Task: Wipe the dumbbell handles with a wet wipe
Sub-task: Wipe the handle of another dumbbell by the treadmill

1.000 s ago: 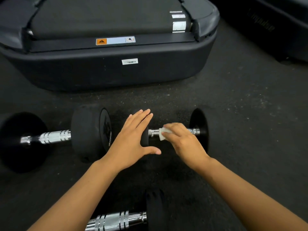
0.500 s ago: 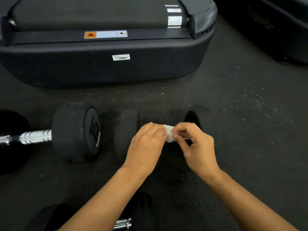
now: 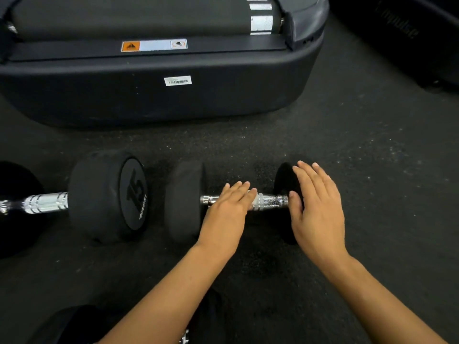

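Note:
A small black dumbbell (image 3: 185,202) lies on the floor in the middle, its chrome handle (image 3: 273,201) partly showing. My left hand (image 3: 227,209) lies flat over the handle with straight fingers, pressing a white wet wipe (image 3: 257,201) whose edge peeks out at the fingertips. My right hand (image 3: 316,209) is flat with straight fingers against the dumbbell's right weight (image 3: 283,177) and holds nothing. A larger dumbbell marked 15 (image 3: 109,194) with a chrome handle (image 3: 44,202) lies to the left.
A treadmill's rear end (image 3: 173,95) stands just beyond the dumbbells. Another dark machine (image 3: 409,33) sits at the far right. A third dumbbell (image 3: 82,321) lies near my body, mostly under my left forearm. The floor is dark rubber.
The wipe passed from my right hand to my left, which now presses it flat on the handle. My right hand let go and moved right onto the end weight.

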Motion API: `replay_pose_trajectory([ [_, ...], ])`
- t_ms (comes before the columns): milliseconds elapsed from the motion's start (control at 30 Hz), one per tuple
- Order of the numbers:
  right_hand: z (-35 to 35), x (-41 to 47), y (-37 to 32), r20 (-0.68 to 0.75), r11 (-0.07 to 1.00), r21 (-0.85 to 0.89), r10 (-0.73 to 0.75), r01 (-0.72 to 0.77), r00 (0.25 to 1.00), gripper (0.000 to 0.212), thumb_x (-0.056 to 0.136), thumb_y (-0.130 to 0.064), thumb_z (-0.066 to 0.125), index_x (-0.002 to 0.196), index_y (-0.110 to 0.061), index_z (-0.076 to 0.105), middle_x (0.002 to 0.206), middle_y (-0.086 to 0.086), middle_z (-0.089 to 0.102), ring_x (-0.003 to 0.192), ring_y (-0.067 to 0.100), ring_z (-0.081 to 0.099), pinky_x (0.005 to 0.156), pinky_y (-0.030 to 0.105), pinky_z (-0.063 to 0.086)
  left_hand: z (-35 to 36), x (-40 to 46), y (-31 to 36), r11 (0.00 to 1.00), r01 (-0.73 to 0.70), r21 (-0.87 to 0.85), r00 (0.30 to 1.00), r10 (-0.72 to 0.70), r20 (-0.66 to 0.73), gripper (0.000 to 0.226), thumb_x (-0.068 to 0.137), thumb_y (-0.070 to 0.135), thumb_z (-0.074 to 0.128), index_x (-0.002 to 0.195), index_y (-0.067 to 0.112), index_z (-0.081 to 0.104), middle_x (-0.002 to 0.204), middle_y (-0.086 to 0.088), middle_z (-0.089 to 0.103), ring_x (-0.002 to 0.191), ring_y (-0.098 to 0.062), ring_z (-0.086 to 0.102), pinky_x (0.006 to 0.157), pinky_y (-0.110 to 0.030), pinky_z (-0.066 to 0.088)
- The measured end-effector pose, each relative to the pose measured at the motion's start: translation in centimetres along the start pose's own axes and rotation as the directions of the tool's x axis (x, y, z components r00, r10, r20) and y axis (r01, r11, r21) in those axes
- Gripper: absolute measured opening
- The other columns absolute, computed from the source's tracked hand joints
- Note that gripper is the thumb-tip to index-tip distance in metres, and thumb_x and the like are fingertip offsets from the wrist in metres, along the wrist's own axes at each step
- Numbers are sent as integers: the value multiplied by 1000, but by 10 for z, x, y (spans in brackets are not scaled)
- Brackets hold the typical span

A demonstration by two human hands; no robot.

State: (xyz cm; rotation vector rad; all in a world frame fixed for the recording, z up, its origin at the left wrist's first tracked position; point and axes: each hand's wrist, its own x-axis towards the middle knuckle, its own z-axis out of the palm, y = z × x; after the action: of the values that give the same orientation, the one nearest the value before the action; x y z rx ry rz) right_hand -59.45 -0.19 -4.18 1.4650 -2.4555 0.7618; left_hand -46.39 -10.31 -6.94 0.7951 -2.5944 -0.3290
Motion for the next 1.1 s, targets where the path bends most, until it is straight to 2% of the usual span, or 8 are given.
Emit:
replay_pose_trajectory([
  [67, 1, 1, 2, -6, 1000, 0, -19, 19, 1000, 47, 91, -25, 34, 131, -5, 48, 138, 8, 48, 134, 23, 33, 111, 40, 25, -1, -3, 1, 1000, 13, -26, 1000, -13, -10, 63, 53, -18, 77, 112, 1, 65, 115, -19, 64, 107, -31, 61, 95, -51, 33],
  [233, 2, 2, 4, -29, 999, 5, -36, 36, 999, 46, 91, -23, 36, 130, -4, 50, 136, 8, 50, 133, 24, 36, 110, 40, 26, -2, -21, 2, 991, -112, 75, 994, 111, 16, 75, 48, -17, 79, 119, 0, 60, 124, -16, 59, 115, -29, 56, 95, -50, 37],
  [333, 3, 3, 4, -25, 999, -5, -37, 37, 999, 47, 91, -24, 35, 131, -4, 50, 136, 8, 50, 133, 24, 36, 111, 40, 25, 1, -5, 0, 996, -84, 19, 995, 85, -59, 59, 55, -17, 65, 111, 1, 66, 114, -16, 65, 104, -29, 64, 90, -48, 39],
  [567, 3, 2, 4, -38, 999, -18, -43, 43, 998, 46, 91, -23, 35, 130, -3, 50, 136, 9, 50, 132, 24, 36, 110, 41, 27, 5, -3, 0, 992, -111, -61, 989, 104, -103, 38, 68, -2, 64, 106, 0, 68, 108, -16, 68, 98, -28, 66, 86, -48, 47],
  [667, 3, 2, 4, -34, 999, -8, -45, 45, 998, 46, 91, -24, 34, 130, -4, 50, 136, 9, 50, 133, 23, 35, 109, 41, 27, 7, -6, 0, 990, -102, -102, 991, 92, -99, 47, 62, -9, 75, 107, 0, 67, 110, -15, 67, 101, -28, 65, 87, -48, 49],
  [800, 4, 2, 3, -44, 999, -26, -47, 46, 998, 46, 92, -24, 35, 130, -3, 49, 136, 9, 50, 132, 25, 36, 108, 43, 29, 7, -4, -3, 979, -160, -125, 986, 152, -76, 44, 63, -8, 70, 106, 0, 68, 109, -17, 67, 100, -29, 65, 83, -50, 52],
  [933, 4, 6, 5, -36, 998, -31, -51, 50, 998, 46, 91, -23, 35, 130, -3, 50, 135, 10, 51, 131, 26, 37, 109, 42, 29, 7, 3, -7, 988, -103, -112, 992, 94, -83, 44, 63, -10, 72, 105, 0, 68, 106, -16, 68, 98, -29, 66, 89, -51, 45],
  [1100, 5, 4, 4, -49, 998, -43, -48, 46, 998, 46, 92, -23, 34, 130, -3, 50, 135, 10, 51, 131, 26, 38, 108, 43, 30, 7, -5, -3, 976, -191, -102, 979, 183, -87, 34, 79, 4, 46, 105, 0, 68, 108, -15, 68, 100, -28, 65, 86, -46, 51],
])
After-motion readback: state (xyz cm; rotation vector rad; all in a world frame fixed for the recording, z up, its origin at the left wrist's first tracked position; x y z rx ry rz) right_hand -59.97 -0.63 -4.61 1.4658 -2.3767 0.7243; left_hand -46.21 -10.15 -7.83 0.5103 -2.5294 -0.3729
